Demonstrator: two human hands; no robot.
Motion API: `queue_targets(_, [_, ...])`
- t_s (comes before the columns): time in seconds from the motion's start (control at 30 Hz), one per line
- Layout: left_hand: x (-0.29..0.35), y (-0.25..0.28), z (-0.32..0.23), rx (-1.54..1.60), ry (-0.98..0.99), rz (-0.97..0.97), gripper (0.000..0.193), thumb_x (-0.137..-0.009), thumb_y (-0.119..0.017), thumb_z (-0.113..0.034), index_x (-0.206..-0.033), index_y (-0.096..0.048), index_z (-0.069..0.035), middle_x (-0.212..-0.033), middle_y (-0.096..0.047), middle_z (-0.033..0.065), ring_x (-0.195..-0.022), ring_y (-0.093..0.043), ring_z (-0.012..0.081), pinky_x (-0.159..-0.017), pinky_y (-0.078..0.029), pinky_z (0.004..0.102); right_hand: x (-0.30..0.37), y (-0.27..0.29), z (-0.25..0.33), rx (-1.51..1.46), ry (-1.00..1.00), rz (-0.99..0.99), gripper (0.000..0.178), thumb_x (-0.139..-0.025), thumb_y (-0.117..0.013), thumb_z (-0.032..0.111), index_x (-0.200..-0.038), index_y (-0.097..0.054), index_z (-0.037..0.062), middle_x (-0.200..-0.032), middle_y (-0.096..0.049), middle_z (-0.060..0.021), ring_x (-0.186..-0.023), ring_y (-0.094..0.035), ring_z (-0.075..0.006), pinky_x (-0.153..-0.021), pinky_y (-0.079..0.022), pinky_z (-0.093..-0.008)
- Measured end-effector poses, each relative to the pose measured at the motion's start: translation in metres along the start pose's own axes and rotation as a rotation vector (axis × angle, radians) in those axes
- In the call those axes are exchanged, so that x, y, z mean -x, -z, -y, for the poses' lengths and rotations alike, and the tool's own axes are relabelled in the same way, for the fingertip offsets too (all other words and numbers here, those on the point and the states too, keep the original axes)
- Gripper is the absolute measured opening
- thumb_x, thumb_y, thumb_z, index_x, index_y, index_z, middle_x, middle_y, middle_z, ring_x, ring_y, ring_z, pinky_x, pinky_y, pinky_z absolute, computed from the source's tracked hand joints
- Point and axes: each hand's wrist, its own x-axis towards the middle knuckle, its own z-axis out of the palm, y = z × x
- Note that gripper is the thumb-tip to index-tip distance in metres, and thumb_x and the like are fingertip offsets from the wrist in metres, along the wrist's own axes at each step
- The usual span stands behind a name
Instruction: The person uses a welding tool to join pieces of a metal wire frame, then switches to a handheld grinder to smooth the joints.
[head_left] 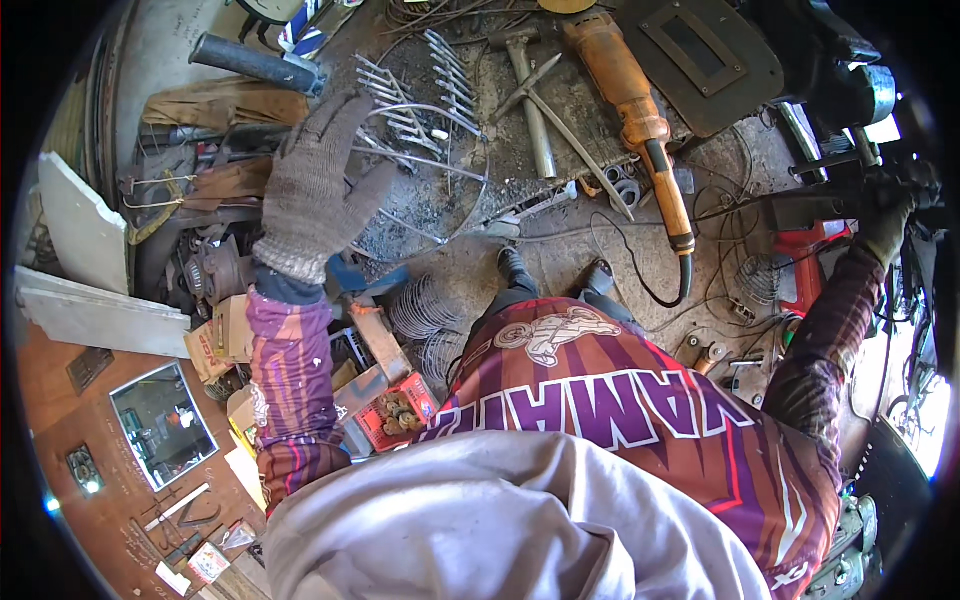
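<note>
Starting nearest, a box of rusty fittings (398, 412) sits at 7 o'clock. Above it, the left hand (315, 195), in a grey knitted glove, is raised with fingers spread, holding nothing, over a bent wire frame (430, 150) at 11 o'clock. The orange angle grinder (635, 110) lies at 12 o'clock. The right hand (888, 225), gloved, is closed around a dark metal bar (815, 205) at 3 o'clock.

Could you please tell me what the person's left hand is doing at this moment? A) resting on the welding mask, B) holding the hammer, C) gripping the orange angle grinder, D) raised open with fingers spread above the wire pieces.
D: the gloved left hand is lifted with fingers spread and holds nothing, over the bent wire pieces; the orange angle grinder lies untouched on the floor.
</note>
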Motion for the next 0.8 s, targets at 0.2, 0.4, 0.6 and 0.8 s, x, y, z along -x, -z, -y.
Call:
queue_targets(0.2, [-0.006,-0.011,0.013,0.023,0.156,0.119,0.073,-0.084,-0.081,-0.033,-0.147,-0.054,-0.006,-0.137,-0.062,0.0245,-0.128,-0.059,0.0409,-0.108,-0.048,0.0465,0.108,-0.01,0.073,-0.278,-0.264,-0.254,0.027,-0.097,-0.069,0.024,-0.116,-0.062,0.0066,-0.089,-0.064,-0.0016,-0.077,-0.06,-0.0137,-0.072,-0.051,-0.0307])
queue_targets(0.4, [-0.032,-0.007,0.043,0.253,0.227,0.352,0.061,-0.084,-0.072,-0.016,-0.143,-0.059,-0.008,-0.13,-0.066,0.0241,-0.12,-0.064,0.0389,-0.103,-0.05,0.044,0.237,0.015,0.09,-0.182,-0.392,-0.091,0.019,-0.103,-0.065,0.022,-0.113,-0.069,0.0066,-0.085,-0.062,0.0011,-0.071,-0.057,-0.01,-0.064,-0.048,-0.0255])
queue_targets(0.6, [0.016,-0.014,0.094,0.247,0.075,0.094,0.058,-0.086,-0.061,-0.004,-0.143,-0.061,-0.009,-0.106,-0.068,0.0166,-0.093,-0.065,0.0285,-0.088,-0.053,0.0392,0.354,-0.056,0.159,-0.145,-0.421,-0.401,0.05,-0.106,-0.054,0.057,-0.096,-0.066,0.0099,-0.073,-0.058,-0.0008,-0.064,-0.058,-0.0147,-0.057,-0.048,-0.0302])
queue_targets(0.8, [0.028,-0.023,0.108,0.318,0.202,0.126,0.058,-0.085,-0.061,-0.004,-0.143,-0.063,-0.011,-0.093,-0.067,0.0137,-0.083,-0.065,0.0264,-0.081,-0.055,0.0393,0.458,-0.135,0.233,-0.232,-0.379,-0.462,0.026,-0.105,-0.063,0.025,-0.12,-0.056,0.0059,-0.092,-0.065,-0.0072,-0.074,-0.067,-0.0208,-0.064,-0.061,-0.0374])
